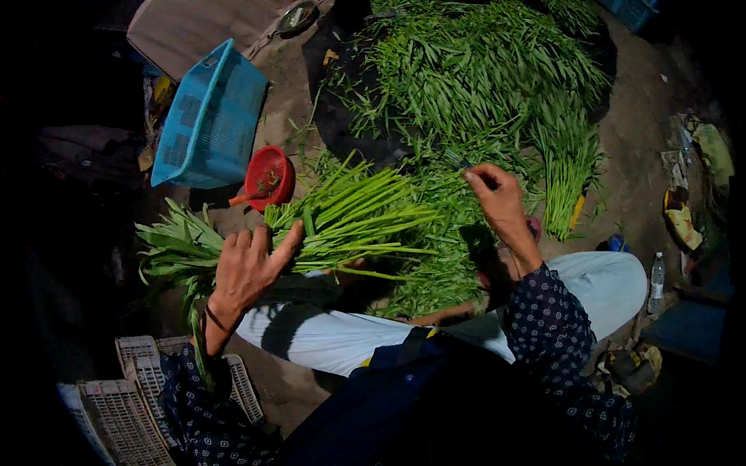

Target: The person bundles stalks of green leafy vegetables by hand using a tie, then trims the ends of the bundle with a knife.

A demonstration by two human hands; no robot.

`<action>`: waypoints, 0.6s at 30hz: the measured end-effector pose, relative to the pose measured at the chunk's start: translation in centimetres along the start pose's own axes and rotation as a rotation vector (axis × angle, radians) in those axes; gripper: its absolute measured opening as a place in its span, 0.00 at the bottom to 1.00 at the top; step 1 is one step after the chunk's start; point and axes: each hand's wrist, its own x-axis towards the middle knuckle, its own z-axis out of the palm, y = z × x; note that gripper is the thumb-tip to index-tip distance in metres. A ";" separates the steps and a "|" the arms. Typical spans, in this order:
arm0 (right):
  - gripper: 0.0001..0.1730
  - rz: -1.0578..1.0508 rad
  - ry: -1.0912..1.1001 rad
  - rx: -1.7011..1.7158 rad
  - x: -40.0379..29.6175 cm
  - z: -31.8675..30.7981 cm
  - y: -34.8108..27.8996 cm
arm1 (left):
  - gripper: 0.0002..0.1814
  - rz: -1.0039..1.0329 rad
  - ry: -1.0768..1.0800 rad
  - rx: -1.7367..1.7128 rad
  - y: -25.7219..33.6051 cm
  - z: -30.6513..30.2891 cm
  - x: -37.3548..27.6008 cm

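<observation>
My left hand [247,262] grips a bunch of leafy green stalks [361,215] across its middle. The cut stem ends fan out to the right, and the leaves [180,244] hang to the left, some trailing over my wrist. My right hand [498,195] is raised to the right of the stems, thumb and fingers pinched together. A small, dark, fork-like thing [456,158] juts from its fingertips; its exact kind is unclear. Beneath both hands, loose leaves and trimmings [449,250] cover the ground between my legs.
A large heap of greens [466,76] lies ahead on a dark sheet [344,122], with a stem bundle [562,192] at its right. A blue plastic crate [215,128] and a red bowl [271,175] stand left. Pale crates [125,402] sit lower left; a plastic bottle [657,282] stands right.
</observation>
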 end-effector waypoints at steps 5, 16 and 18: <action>0.08 -0.406 -0.266 -0.181 0.2 2.3 -4.2 | 0.31 -0.001 0.115 -0.044 0.2 -0.2 0.0; 0.28 0.134 -0.614 0.072 -1.8 2.6 -2.5 | 0.30 -0.075 0.146 -0.047 -0.2 -0.1 -1.2; 0.28 0.267 -0.656 0.179 -1.7 2.9 -1.8 | 0.30 -0.069 0.159 -0.065 -0.2 0.0 -1.1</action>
